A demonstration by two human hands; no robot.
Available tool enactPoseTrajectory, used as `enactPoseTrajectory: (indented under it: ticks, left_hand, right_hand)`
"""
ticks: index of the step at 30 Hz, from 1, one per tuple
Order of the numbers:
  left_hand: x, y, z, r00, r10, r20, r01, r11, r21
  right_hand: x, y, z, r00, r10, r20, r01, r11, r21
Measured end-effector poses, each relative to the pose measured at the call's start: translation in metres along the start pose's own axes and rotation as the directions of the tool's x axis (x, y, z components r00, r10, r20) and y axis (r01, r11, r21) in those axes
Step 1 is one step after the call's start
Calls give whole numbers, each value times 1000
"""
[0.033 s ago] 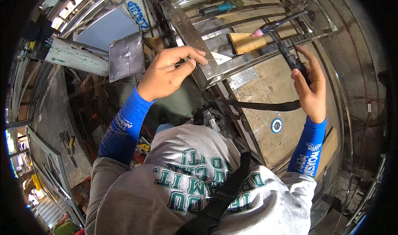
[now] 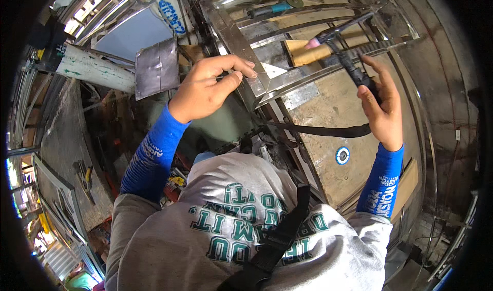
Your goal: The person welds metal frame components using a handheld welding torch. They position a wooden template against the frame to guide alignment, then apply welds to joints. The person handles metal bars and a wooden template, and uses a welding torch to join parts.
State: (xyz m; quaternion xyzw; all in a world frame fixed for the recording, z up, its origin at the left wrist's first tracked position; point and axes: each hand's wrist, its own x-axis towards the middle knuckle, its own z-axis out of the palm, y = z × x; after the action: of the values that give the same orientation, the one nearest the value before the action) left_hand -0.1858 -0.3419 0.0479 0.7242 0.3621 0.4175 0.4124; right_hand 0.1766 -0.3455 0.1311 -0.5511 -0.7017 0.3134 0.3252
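Observation:
My left hand (image 2: 208, 85) pinches a thin metal filler rod (image 2: 266, 73) between thumb and forefinger; its tip reaches over the corner of a shiny metal frame (image 2: 233, 42). A small white triangle (image 2: 273, 71) shows beneath the rod at that corner. In my right hand (image 2: 386, 111) is a black TIG welding torch (image 2: 351, 69), gripped by its handle. The torch's pink cup (image 2: 311, 43) points left, apart from the rod, above a yellowish wooden block (image 2: 305, 53) inside the frame. Below my right hand, a black sheathed cable (image 2: 328, 131) runs leftward.
A teal angle grinder (image 2: 277, 8) lies across the frame's far part. On the worktable (image 2: 318, 111) sits a blue-and-white disc (image 2: 342, 156). To the left are a dark metal plate (image 2: 156, 68) and a pale pipe (image 2: 95, 69); pliers (image 2: 86, 180) lie lower left.
The torch has shifted slightly left, its cup a little lower. My left hand and the rod stay almost where they were.

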Motion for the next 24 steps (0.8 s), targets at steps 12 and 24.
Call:
enactPoseTrajectory:
  ticks: [12,24]
  left_hand:
    - [17,9,-6,988,-88,125,64,981,182]
    - [25,5,-14,980,-32,195,-20,966,259]
  right_hand:
    - [22,7,19,943,-2,332,-8,1000,27]
    - [22,2,20,950,-9,311,44,993,-108]
